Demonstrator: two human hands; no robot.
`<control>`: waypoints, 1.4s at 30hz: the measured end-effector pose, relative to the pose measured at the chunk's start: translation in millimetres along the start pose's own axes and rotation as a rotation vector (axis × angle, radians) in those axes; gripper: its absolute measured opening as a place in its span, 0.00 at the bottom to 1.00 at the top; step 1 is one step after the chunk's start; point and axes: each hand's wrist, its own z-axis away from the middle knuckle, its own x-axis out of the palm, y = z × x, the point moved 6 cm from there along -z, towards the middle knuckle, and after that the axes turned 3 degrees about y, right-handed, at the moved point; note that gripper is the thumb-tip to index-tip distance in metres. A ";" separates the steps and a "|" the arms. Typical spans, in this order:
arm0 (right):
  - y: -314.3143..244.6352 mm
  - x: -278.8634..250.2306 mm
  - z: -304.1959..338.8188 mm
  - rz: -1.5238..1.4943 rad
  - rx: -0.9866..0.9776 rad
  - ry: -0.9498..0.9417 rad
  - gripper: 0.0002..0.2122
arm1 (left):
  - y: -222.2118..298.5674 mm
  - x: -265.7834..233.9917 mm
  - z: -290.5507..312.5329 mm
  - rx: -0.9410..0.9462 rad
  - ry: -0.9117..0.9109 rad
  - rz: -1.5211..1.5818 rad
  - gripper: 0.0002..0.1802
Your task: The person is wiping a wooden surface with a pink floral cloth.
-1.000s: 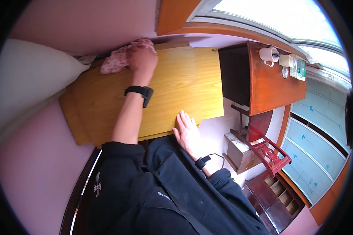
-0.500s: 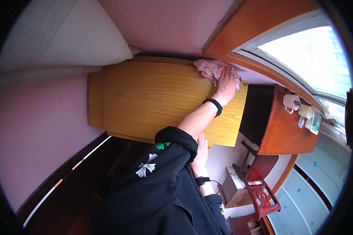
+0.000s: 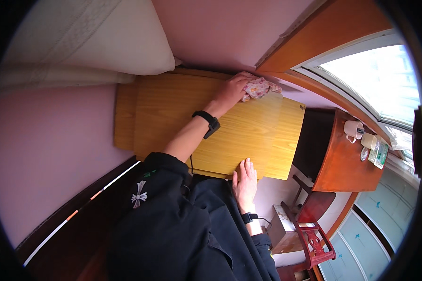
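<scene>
Over the far edge of a yellowish wood-grain tabletop [image 3: 229,140], my left hand [image 3: 232,93] presses on a crumpled pink-and-white floral cloth [image 3: 258,88]. Its fingers are bent over the cloth's left part, and some fingertips are hidden. To the right of the cloth, a paler band runs across the wood. My right hand [image 3: 245,180] lies palm down at the tabletop's near edge, fingers stretched out and nothing in it. Black bands circle both wrists, and a thin dark cord hangs by the left one.
A pale cushion-like fabric bundle [image 3: 112,42] borders the top at the far left. Right of it stands a reddish-brown desk [image 3: 347,171] with a white mug [image 3: 353,129] and small items. A dark red chair [image 3: 314,210] and a box [image 3: 283,229] stand nearer, below a window [image 3: 370,79].
My left hand has slid the cloth leftward along the far edge, relative to the tabletop. My right hand, partly covered by the left arm before, now shows fully. The view has shifted slightly.
</scene>
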 end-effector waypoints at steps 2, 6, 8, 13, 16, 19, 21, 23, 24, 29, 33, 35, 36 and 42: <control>-0.4 2.1 1.9 -0.004 -0.005 0.009 0.24 | -6.1 -11.1 5.6 -0.123 0.019 0.028 0.15; 0.1 0.2 4.7 -0.001 -0.019 0.040 0.25 | 11.4 -24.7 7.6 -0.185 -0.167 0.125 0.14; -1.2 2.2 4.6 -0.003 -0.034 0.047 0.25 | 27.8 -21.9 4.9 -0.201 -0.109 0.196 0.12; -4.1 3.0 4.0 0.001 -0.056 0.034 0.25 | 115.6 51.6 -46.6 -0.324 -0.078 0.698 0.08; -4.1 2.3 4.9 -0.025 -0.034 0.031 0.23 | 178.4 48.1 -82.0 -0.181 0.163 0.809 0.08; -4.2 -0.4 3.2 -0.037 -0.037 -0.005 0.23 | 216.1 11.2 -102.0 -0.273 0.046 1.039 0.10; -6.2 -5.7 2.7 -0.087 -0.020 -0.036 0.24 | 199.5 -6.6 -99.7 -0.264 0.044 1.032 0.11; 1.6 4.0 4.0 -0.033 -0.033 0.001 0.25 | 185.1 -59.1 -77.1 -0.530 0.043 1.290 0.13; 1.8 4.4 5.5 -0.044 -0.020 0.024 0.25 | 171.2 -94.4 -61.6 -0.604 0.012 1.120 0.16; 5.2 4.7 6.1 -0.083 -0.029 0.061 0.28 | 71.7 -231.2 10.0 -0.705 0.410 1.056 0.20; 1.3 -0.1 7.2 -0.071 -0.039 0.110 0.27 | 3.5 -269.9 66.4 -0.742 0.121 0.180 0.15; 1.5 1.0 7.0 -0.070 -0.044 0.108 0.26 | -28.7 -248.5 97.4 -0.777 -0.113 -0.141 0.15; 3.3 3.0 8.2 -0.075 -0.061 0.128 0.26 | -61.1 -232.8 124.4 -0.502 -0.120 -0.350 0.18; -0.8 4.7 9.4 -0.072 0.004 0.089 0.24 | -48.0 -150.3 153.8 -0.430 -0.101 -0.646 0.26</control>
